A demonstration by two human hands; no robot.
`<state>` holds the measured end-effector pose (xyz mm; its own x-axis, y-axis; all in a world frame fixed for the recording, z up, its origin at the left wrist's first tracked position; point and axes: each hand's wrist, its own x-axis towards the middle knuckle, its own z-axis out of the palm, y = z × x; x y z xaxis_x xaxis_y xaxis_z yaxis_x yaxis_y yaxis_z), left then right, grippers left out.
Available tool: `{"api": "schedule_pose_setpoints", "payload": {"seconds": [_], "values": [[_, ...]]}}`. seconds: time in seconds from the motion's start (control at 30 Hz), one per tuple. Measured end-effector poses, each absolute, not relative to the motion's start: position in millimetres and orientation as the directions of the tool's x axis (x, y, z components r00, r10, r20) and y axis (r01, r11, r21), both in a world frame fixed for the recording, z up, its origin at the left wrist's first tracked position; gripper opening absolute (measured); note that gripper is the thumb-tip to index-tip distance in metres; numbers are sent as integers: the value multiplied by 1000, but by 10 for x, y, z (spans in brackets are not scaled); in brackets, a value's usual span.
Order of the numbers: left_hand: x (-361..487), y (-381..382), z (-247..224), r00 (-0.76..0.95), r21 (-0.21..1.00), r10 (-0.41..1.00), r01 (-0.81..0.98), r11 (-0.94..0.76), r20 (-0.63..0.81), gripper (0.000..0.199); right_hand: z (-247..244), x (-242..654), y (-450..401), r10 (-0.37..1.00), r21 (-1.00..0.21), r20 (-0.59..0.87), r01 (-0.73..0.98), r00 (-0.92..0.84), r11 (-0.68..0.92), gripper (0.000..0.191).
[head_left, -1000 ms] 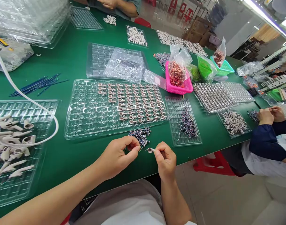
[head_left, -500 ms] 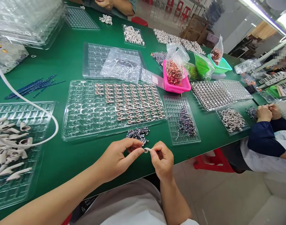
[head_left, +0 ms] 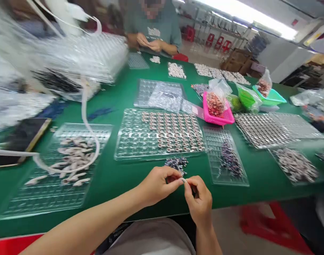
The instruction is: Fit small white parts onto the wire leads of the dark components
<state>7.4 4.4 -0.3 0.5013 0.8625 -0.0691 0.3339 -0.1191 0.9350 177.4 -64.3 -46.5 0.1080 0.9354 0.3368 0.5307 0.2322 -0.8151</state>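
Note:
My left hand [head_left: 162, 184] and my right hand [head_left: 199, 198] meet near the table's front edge, both pinching one small whitish curved piece [head_left: 183, 180] between the fingertips. Just beyond the fingers lies a pile of small dark parts [head_left: 177, 163]. Behind it, a clear moulded tray [head_left: 137, 136] holds rows of small pale pieces with round reddish-brown ends, mostly in its right part. To the right, a narrower clear tray [head_left: 213, 159] carries more dark thin parts [head_left: 230, 159]. A clear tray at the left [head_left: 55, 198] holds loose pale curved pieces [head_left: 77, 154].
A white tube [head_left: 84, 102] loops over the left tray, beside a phone [head_left: 23, 140]. Stacked clear trays [head_left: 106, 53] stand behind. A pink basket [head_left: 219, 118] holds a bag of reddish parts. A person [head_left: 156, 28] sits across the table [head_left: 119, 198].
The view has swung left and up, bringing in the phone and more of the person opposite. Both my hands remain together at the small piece.

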Motion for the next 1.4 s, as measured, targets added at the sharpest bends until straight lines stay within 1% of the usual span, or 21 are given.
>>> {"api": "schedule_pose_setpoints", "payload": {"seconds": [0.03,0.07,0.13,0.2,0.27,0.37,0.47,0.53,0.6,0.67,0.7,0.77,0.83,0.9,1.03,1.2,1.27,1.33,1.4], "values": [[75,39,22,486,931,871,346,-114,-74,18,-488,1787,-646,939,-806,329,548,97,225,7],[65,38,57,480,929,874,352,-116,-73,18,-519,1805,-643,942,-797,321,565,97,213,13],[6,47,160,482,912,875,374,-169,-36,17,-602,1849,-624,943,-794,300,585,144,163,31],[-129,57,293,479,877,877,412,-248,23,16,-688,1895,-595,951,-816,254,567,178,112,46],[-356,61,413,437,830,896,470,-300,77,15,-743,1929,-577,958,-842,219,531,184,90,51],[-873,76,482,256,736,957,620,-272,138,18,-748,1936,-579,970,-871,165,488,178,58,49],[-1505,136,412,-10,571,980,814,-106,197,29,-695,1901,-585,971,-878,132,479,198,21,44],[-1874,209,331,-103,457,970,889,-10,222,37,-656,1874,-579,972,-886,132,462,193,29,41],[-2107,305,249,-137,325,959,944,51,247,43,-623,1848,-569,973,-897,150,438,174,60,39],[-2149,425,185,-94,245,956,969,24,276,45,-594,1816,-566,970,-905,164,419,178,76,38],[-2098,498,165,-49,229,959,973,-17,278,45,-580,1797,-569,966,-908,166,413,198,71,38],[-1888,679,149,70,237,965,962,-132,253,42,-552,1756,-582,954,-917,162,396,251,52,38],[-1603,918,152,186,258,962,937,-235,199,37,-530,1722,-597,942,-925,163,379,295,41,38],[-1328,1207,150,232,264,958,926,-270,168,30,-520,1703,-607,938,-928,162,370,305,40,37],[-974,1776,88,204,252,976,943,-217,77,22,-533,1696,-607,934,-931,177,361,311,56,32],[-817,2108,19,117,238,991,966,-97,-70,26,-538,1704,-595,927,-918,258,369,272,147,23],[-783,2108,46,83,247,994,967,-63,-71,23,-529,1719,-595,932,-902,292,387,214,194,20],[-740,2040,111,60,272,998,961,-50,-29,22,-532,1737,-604,938,-889,306,402,161,221,18],[-672,1888,199,52,315,998,947,-58,25,23,-556,1752,-622,941,-892,299,398,158,217,18]]}}
